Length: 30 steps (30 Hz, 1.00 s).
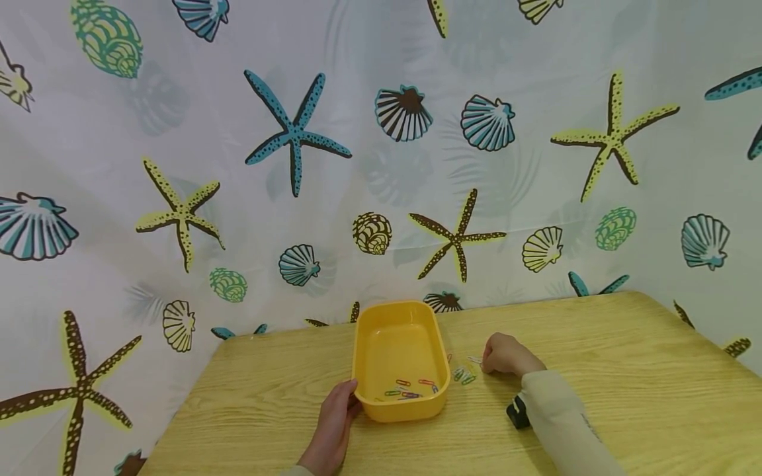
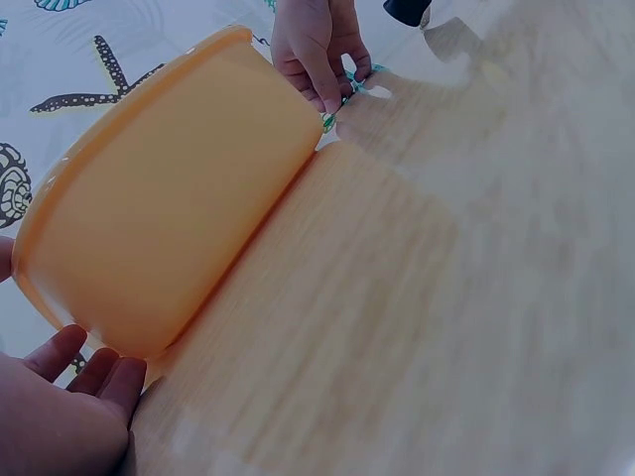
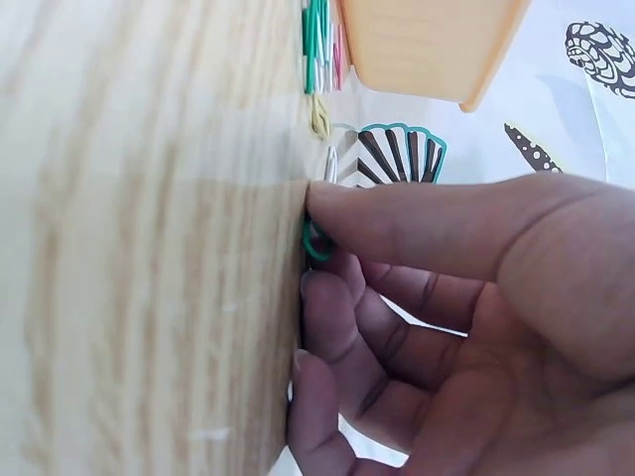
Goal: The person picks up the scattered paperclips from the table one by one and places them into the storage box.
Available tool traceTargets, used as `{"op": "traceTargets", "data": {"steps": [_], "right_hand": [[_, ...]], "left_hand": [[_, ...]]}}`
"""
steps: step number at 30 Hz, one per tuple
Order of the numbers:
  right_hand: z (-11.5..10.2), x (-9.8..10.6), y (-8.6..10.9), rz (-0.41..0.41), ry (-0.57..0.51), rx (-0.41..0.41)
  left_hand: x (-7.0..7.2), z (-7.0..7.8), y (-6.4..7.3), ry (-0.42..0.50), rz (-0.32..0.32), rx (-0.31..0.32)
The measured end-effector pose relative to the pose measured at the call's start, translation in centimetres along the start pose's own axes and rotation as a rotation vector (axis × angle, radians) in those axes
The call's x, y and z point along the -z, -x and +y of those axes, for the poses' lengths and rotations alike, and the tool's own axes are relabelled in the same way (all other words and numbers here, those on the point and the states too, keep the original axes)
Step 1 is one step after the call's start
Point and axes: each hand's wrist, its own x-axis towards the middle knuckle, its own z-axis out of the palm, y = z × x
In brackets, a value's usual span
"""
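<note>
A yellow plastic bin stands on the table, with several coloured paper clips lying in its near end. My left hand holds the bin's near left corner, thumb at the rim and fingertips against the outer wall. To the right of the bin, my right hand is down on the tabletop. Its thumb and fingers pinch a green paper clip, partly hidden by the thumb. A silver paper clip and a yellow paper clip lie just beyond the fingertips.
More loose paper clips lie in a small cluster between the bin and my right hand. The wooden table meets a white curtain printed with shells and starfish along its back. A black device sits at my right wrist.
</note>
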Motion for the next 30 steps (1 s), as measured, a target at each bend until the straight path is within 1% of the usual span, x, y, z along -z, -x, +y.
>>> {"op": "traceTargets", "data": {"steps": [6,11,14,18,21,25,30], "right_hand": [[0.0,0.0,-0.1,0.001,0.010,0.013],[0.3,0.2,-0.3,-0.009,0.029,0.048],[0.8,0.4,-0.2,-0.023,-0.018,0.050],[1.4,0.9,0.2,-0.050,-0.131,0.034],[1.6,1.5,0.6,-0.059,-0.173,0.050],[1.2,2.0,0.8,-0.062,-0.203,0.077],[-0.1,2.3,0.9,-0.042,-0.244,0.114]], "left_hand": [[0.1,0.0,0.2,0.005,0.004,-0.004],[0.1,0.0,0.2,0.010,0.011,-0.002],[0.1,0.0,0.0,0.006,0.004,0.004],[0.1,0.0,-0.1,0.008,0.004,0.010],[-0.1,-0.1,-0.2,0.013,0.010,0.014],[-0.1,-0.1,-0.2,0.009,0.005,0.015],[0.0,-0.1,-0.1,0.004,0.005,0.004]]}}
